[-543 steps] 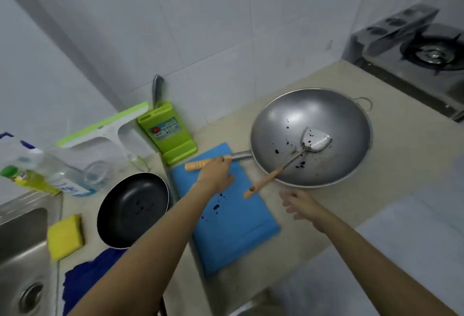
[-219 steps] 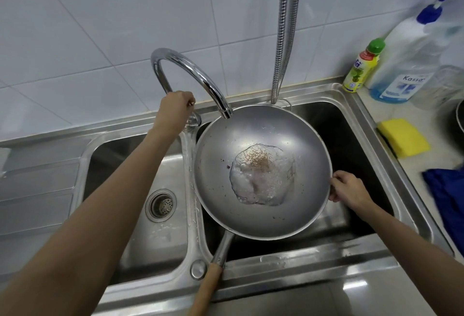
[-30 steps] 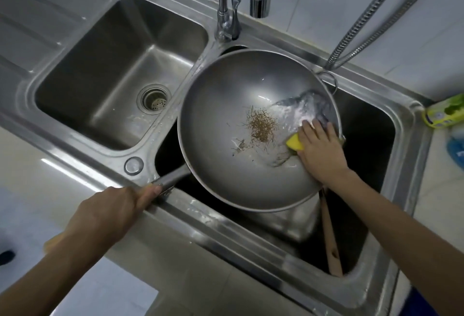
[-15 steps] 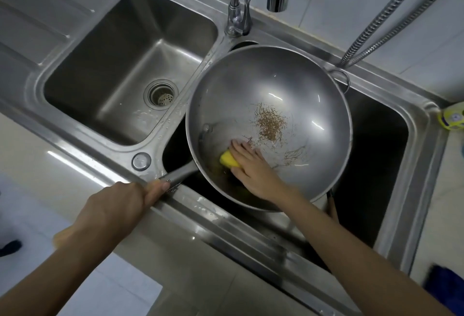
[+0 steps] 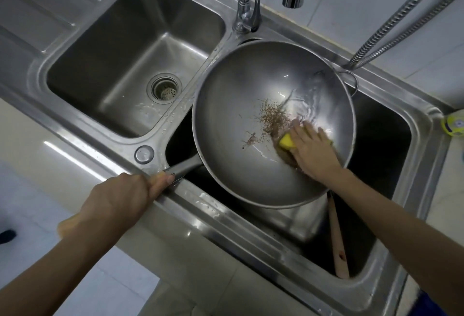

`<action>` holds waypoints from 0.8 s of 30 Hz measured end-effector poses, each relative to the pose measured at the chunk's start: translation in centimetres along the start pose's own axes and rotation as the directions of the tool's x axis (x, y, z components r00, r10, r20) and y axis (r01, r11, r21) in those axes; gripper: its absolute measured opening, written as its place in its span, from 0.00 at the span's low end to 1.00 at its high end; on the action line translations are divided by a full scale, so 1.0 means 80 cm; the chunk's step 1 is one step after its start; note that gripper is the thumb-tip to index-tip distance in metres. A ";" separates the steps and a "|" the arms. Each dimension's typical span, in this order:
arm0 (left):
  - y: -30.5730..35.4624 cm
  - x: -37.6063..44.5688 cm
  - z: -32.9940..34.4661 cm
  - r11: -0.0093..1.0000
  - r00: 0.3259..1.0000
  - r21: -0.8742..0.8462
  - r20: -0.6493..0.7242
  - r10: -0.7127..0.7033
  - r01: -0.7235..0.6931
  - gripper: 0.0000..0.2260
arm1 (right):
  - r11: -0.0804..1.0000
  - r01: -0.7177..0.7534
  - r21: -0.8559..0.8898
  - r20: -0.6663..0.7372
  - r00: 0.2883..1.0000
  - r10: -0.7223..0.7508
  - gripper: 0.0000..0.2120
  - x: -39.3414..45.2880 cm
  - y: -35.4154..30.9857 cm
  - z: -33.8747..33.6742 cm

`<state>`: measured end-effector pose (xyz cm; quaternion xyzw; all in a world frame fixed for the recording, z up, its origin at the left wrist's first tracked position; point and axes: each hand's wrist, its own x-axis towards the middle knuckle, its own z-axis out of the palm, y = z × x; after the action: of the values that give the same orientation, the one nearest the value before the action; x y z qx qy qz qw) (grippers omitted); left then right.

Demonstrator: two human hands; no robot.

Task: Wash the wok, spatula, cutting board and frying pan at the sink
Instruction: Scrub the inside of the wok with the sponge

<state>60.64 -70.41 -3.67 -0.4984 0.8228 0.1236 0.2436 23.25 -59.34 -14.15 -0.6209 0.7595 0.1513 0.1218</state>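
My left hand (image 5: 120, 200) grips the wok (image 5: 251, 124) handle over the sink (image 5: 226, 217); right fingers (image 5: 311, 134), spread flat, press the sponge (image 5: 287, 141). I should scrub through the brown residue (image 5: 272, 117) beside my fingertips.

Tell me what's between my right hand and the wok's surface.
In the head view, a yellow sponge lies under the right hand, pressed against the wok.
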 end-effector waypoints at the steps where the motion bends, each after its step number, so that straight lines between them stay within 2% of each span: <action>1: 0.000 -0.001 -0.001 1.000 1.000 0.018 0.000 0.012 -0.012 0.28 | 0.994 0.030 0.109 0.023 0.999 -0.033 0.28 -0.006 -0.021 0.001; 4: 0.000 -0.002 -0.003 0.999 1.000 0.030 0.010 0.013 -0.014 0.29 | 0.885 0.130 0.446 0.109 0.974 -0.198 0.30 -0.033 -0.095 0.000; 6: 0.000 -0.002 -0.003 1.000 1.000 0.023 0.016 0.014 -0.015 0.30 | 0.766 0.160 0.622 0.094 0.956 -0.277 0.29 -0.053 -0.139 -0.017; 8: 0.001 0.000 -0.004 1.000 1.000 0.018 0.013 0.025 -0.025 0.27 | 0.663 0.143 0.734 0.069 0.957 -0.282 0.27 -0.067 -0.161 -0.036; 10: 0.001 0.000 -0.005 0.999 0.999 0.009 0.016 0.035 -0.035 0.27 | 0.640 0.117 0.759 0.074 0.962 -0.264 0.26 -0.074 -0.160 -0.042; 12: 0.000 0.000 -0.004 0.997 0.998 0.044 0.010 0.066 -0.066 0.23 | 0.730 0.163 0.664 0.083 0.954 -0.288 0.28 -0.077 -0.142 -0.029; 14: -0.003 0.000 -0.004 0.997 0.997 0.024 0.016 0.072 -0.073 0.23 | 0.859 0.199 0.471 0.126 0.949 -0.289 0.33 -0.075 -0.103 -0.005; 17: -0.004 0.001 -0.002 0.996 0.996 0.000 0.013 0.086 -0.086 0.24 | 0.981 0.112 0.161 0.133 0.982 -0.134 0.32 -0.061 -0.029 0.010; 20: -0.004 0.002 -0.002 0.996 0.996 -0.001 0.008 0.093 -0.093 0.25 | 0.999 -0.044 -0.023 0.035 0.998 0.045 0.28 -0.036 0.026 0.000; 22: -0.005 0.002 0.000 0.996 0.996 0.005 0.002 0.088 -0.089 0.24 | 0.998 -0.036 -0.059 -0.039 0.999 0.033 0.27 -0.017 0.036 -0.003; 24: -0.006 0.003 0.003 0.997 0.997 0.018 -0.005 0.076 -0.075 0.26 | 1.000 -0.005 -0.021 -0.030 1.000 0.004 0.28 0.006 0.023 -0.004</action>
<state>61.03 -70.70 -3.96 -0.4652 0.8428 0.1241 0.2408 21.35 -59.56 -13.91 -0.6225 0.7611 0.1503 0.1033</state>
